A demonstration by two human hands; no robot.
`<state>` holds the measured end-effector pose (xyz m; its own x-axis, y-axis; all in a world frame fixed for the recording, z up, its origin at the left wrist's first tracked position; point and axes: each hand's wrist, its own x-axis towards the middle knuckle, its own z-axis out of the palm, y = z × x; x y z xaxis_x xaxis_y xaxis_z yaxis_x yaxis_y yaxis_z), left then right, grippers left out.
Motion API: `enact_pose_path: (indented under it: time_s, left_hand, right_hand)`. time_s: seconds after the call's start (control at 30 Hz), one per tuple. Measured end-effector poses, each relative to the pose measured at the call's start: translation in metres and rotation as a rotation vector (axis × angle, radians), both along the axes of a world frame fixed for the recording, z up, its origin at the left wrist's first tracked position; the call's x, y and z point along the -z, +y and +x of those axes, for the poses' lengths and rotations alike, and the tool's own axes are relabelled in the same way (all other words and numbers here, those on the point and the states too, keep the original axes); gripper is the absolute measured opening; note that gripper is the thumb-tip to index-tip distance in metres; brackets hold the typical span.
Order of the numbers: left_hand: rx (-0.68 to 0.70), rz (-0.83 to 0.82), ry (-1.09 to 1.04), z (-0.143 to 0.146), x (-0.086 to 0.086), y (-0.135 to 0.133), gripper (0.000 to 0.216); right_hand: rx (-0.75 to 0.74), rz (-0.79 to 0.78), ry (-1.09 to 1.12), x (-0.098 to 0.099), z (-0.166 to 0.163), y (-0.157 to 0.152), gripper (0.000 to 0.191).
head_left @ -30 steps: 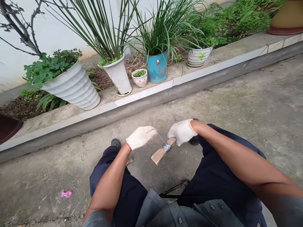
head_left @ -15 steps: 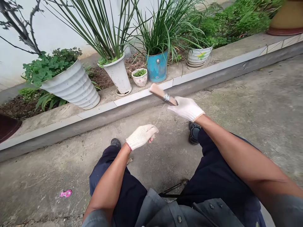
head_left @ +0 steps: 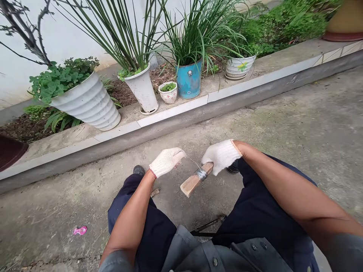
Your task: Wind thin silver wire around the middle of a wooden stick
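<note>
My right hand (head_left: pixel 219 155), in a white knitted glove, is closed around one end of a wooden block (head_left: pixel 189 186). Silvery wire (head_left: pixel 201 173) is wound in a thick band about the wood near that end. The block's free end points down and to the left. A thin strand (head_left: pixel 193 161) runs from the band to my left hand (head_left: pixel 167 161), also gloved, whose thumb and fingers pinch it. The strand bows slightly between the hands. Both hands are above the concrete ground, in front of my knees.
A low tiled ledge (head_left: pixel 172 115) crosses ahead, carrying a ribbed white pot (head_left: pixel 90 102), a tall white pot (head_left: pixel 141 88), a small pot (head_left: pixel 168 94) and a blue bucket (head_left: pixel 188 79). A small wood piece (head_left: pixel 155 192) and a pink item (head_left: pixel 80 230) lie on the ground.
My right hand has turned and lowered, swinging the block's free end from up-left to down-left. My left hand has shifted slightly, still pinching the strand.
</note>
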<state>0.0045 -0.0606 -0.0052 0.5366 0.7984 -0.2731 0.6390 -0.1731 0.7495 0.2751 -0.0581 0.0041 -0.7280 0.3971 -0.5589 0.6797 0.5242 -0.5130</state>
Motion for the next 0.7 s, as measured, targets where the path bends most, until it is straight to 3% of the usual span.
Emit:
enact_pose_path:
  time_s: [0.07, 0.2, 0.27, 0.33, 0.43, 0.57, 0.7]
  left_hand:
    - [0.025, -0.063, -0.042, 0.001, -0.003, -0.002, 0.034]
    - [0.070, -0.130, -0.117, 0.008, -0.011, -0.009, 0.037]
    - [0.041, -0.161, -0.157, 0.011, -0.013, -0.011, 0.036]
    - [-0.007, -0.192, -0.175, 0.012, -0.013, -0.011, 0.033]
    - [0.004, -0.205, -0.158, 0.011, -0.009, -0.009, 0.032]
    - [0.045, -0.173, -0.123, 0.008, -0.008, -0.009, 0.031]
    - [-0.083, -0.149, -0.087, 0.007, -0.008, -0.007, 0.031]
  right_hand:
    - [0.117, 0.011, 0.111, -0.011, 0.003, 0.000, 0.023]
    - [0.593, 0.229, 0.275, -0.022, 0.005, 0.010, 0.036]
    - [0.790, 0.361, 0.261, -0.018, 0.007, 0.020, 0.040]
    - [0.884, 0.493, 0.142, -0.011, 0.009, 0.030, 0.041]
    - [0.887, 0.625, -0.102, 0.000, 0.011, 0.038, 0.034]
    - [0.772, 0.694, -0.291, 0.005, 0.003, 0.034, 0.031]
    - [0.478, 0.487, -0.464, 0.007, -0.007, 0.023, 0.033]
